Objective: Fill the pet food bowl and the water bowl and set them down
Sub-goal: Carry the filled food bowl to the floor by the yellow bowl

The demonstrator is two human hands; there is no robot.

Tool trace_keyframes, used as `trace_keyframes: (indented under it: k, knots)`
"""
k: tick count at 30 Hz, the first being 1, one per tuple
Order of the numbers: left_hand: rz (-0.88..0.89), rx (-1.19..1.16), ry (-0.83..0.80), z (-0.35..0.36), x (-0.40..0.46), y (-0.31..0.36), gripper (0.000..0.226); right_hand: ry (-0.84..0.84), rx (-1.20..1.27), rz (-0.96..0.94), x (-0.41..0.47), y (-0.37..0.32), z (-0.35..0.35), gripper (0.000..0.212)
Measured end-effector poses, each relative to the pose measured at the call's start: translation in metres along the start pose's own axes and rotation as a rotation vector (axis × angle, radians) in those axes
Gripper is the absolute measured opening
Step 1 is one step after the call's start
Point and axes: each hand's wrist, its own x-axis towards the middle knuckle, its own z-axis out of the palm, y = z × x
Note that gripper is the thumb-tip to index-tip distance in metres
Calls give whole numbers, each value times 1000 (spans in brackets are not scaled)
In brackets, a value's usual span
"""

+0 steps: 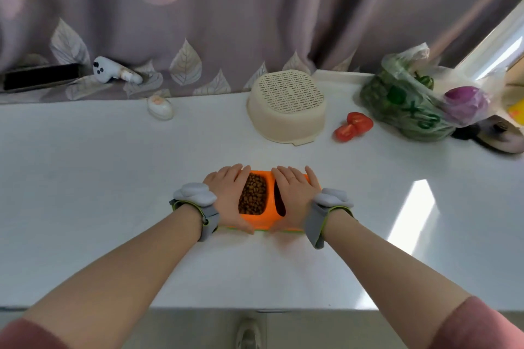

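An orange double bowl (259,221) with a thin green bottom edge holds brown kibble (253,194) in one compartment, while the other looks dark inside, its contents unclear. At 12 o'clock hangs a mauve-grey curtain (255,8) printed with pale veined leaves, and at 1 o'clock sit a cream slotted basket (286,106) and a red cut tomato (353,126). At 2 o'clock a clear bag (408,105) with green print shows green vegetables and a purple onion (465,102); the white counter (113,178) carries a white controller (103,69) with black dots at 10 o'clock, and grey wristbands (208,217) are edged in lime.
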Motion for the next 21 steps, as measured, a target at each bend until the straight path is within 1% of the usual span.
trace_keyframes:
  k: [4,9,17,21]
  knots:
    - [10,-24,-6,4,-2,0,125,-84,-22,-7,-3,7,1,130]
    - [13,-64,6,4,-8,1,120,-110,-11,-27,-4,3,-7,125]
    - [-36,-101,68,-4,-40,-15,121,-65,-25,-81,-10,-24,-25,117]
    - [-122,-123,152,-17,-90,-43,120,-16,-60,-195,-15,-73,-47,116]
